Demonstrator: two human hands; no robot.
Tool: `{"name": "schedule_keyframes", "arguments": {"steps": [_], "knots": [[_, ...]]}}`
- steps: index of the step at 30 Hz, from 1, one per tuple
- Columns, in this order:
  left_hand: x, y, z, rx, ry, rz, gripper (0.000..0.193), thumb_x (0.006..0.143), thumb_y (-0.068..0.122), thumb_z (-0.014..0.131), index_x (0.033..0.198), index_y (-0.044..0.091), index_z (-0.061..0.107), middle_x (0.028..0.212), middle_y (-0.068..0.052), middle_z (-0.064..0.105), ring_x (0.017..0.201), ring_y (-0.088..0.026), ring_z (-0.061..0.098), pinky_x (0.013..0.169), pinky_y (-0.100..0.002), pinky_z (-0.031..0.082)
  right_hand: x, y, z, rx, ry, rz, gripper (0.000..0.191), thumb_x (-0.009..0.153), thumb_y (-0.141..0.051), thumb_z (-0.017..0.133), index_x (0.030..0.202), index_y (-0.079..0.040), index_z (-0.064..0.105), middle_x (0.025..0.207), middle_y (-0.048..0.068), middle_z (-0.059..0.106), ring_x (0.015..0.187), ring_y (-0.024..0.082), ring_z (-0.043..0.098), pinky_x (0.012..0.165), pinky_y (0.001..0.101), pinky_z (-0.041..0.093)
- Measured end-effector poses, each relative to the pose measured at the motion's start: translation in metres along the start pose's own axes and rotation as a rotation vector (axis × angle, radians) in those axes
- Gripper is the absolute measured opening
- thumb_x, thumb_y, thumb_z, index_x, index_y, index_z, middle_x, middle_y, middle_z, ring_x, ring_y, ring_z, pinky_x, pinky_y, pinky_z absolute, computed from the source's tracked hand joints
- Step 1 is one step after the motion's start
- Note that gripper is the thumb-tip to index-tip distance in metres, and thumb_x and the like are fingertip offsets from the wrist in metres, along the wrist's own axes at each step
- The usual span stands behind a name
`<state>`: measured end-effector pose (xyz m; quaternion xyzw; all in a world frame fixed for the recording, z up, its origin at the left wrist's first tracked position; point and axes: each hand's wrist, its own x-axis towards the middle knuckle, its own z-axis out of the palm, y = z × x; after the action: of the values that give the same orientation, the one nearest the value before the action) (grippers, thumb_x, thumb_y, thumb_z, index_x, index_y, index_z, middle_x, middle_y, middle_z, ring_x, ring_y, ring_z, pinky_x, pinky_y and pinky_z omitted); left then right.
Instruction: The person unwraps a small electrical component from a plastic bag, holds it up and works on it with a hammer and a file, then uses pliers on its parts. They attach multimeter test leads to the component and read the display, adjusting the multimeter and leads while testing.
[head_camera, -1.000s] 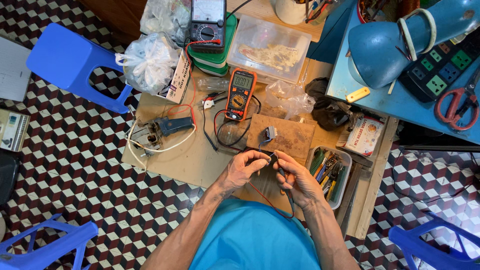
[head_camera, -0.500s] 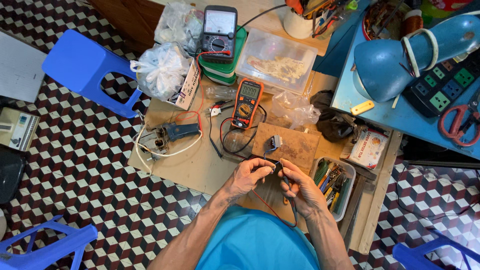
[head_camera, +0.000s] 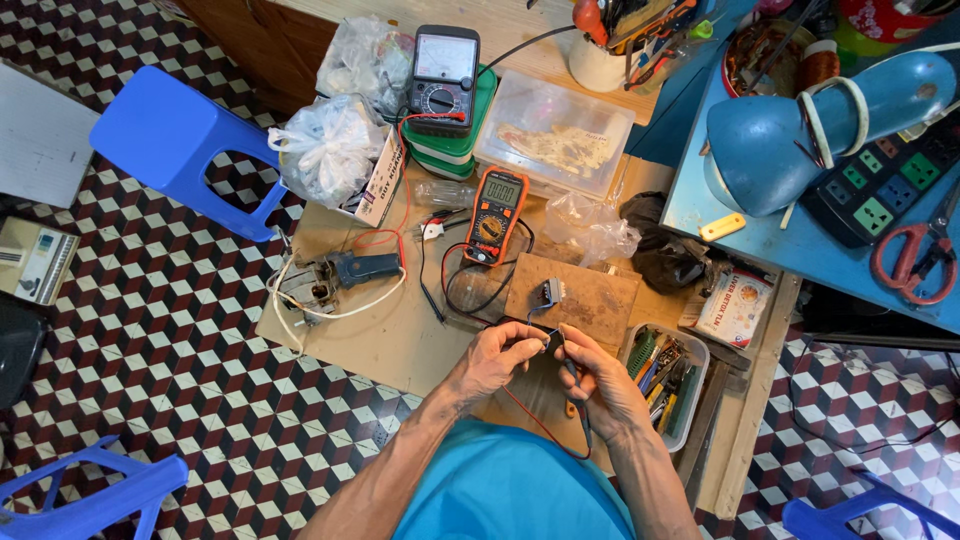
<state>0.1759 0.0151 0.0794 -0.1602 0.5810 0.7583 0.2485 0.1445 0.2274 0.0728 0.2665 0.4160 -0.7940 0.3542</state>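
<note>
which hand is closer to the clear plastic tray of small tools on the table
The right hand. It sits just beside the clear plastic tray of small tools, almost against its near wall. The left hand is farther off, on the other side of the right hand.

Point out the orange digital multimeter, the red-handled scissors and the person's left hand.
orange digital multimeter (head_camera: 497, 214), head view, on its dial.
red-handled scissors (head_camera: 908, 262), head view, on a handle loop.
left hand (head_camera: 497, 360), head view, on its back.
</note>
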Motion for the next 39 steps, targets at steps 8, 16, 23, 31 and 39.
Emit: {"name": "schedule_keyframes", "arguments": {"steps": [8,16,23,31,39], "knots": [[-0.002,0.004,0.002,0.028,0.011,-0.005,0.032,0.097,0.03,0.066,0.118,0.006,0.071,0.078,0.004,0.062,0.061,-0.002,0.049,0.052,-0.02,0.039,0.0,0.002,-0.002,-0.002,0.013,-0.01,0.054,0.092,-0.01,0.065,0.144,0.001,0.055,0.093,0.01,0.065,0.063,0.013,0.058,0.04,0.0218,0.042],[-0.002,0.005,0.002,-0.01,0.009,-0.005,0.033,0.097,0.031,0.065,0.119,0.007,0.071,0.078,0.004,0.061,0.059,-0.002,0.049,0.05,-0.02,0.038,0.0,0.001,-0.002,-0.01,0.027,-0.012,0.054,0.092,-0.011,0.065,0.144,0.001,0.055,0.094,0.01,0.066,0.062,0.013,0.058,0.04,0.0216,0.042],[-0.002,-0.001,-0.002,0.043,0.025,0.035,0.034,0.098,0.032,0.064,0.119,0.006,0.071,0.079,0.003,0.063,0.063,-0.002,0.052,0.053,-0.02,0.041,-0.002,-0.001,0.004,-0.033,0.047,-0.016,0.056,0.092,-0.011,0.065,0.146,0.001,0.053,0.094,0.01,0.067,0.062,0.013,0.058,0.041,0.0214,0.042],[-0.006,-0.007,-0.01,-0.36,0.074,0.036,0.03,0.1,0.023,0.066,0.123,0.003,0.066,0.104,-0.002,0.069,0.079,-0.006,0.059,0.059,-0.022,0.044,-0.022,-0.015,0.052,-0.196,0.133,-0.053,0.053,0.093,-0.025,0.066,0.142,-0.006,0.059,0.09,0.005,0.068,0.061,0.009,0.051,0.043,0.0212,0.033],[0.023,-0.057,-0.027,-0.936,0.16,-0.102,0.018,0.097,0.018,0.069,0.113,0.01,0.065,0.095,0.0,0.065,0.079,-0.011,0.062,0.057,-0.026,0.044,0.097,0.005,0.147,-0.52,0.091,-0.246,0.022,0.097,-0.024,0.072,0.101,-0.002,0.071,0.073,-0.002,0.058,0.054,0.002,0.044,0.046,0.0207,0.033]]}}
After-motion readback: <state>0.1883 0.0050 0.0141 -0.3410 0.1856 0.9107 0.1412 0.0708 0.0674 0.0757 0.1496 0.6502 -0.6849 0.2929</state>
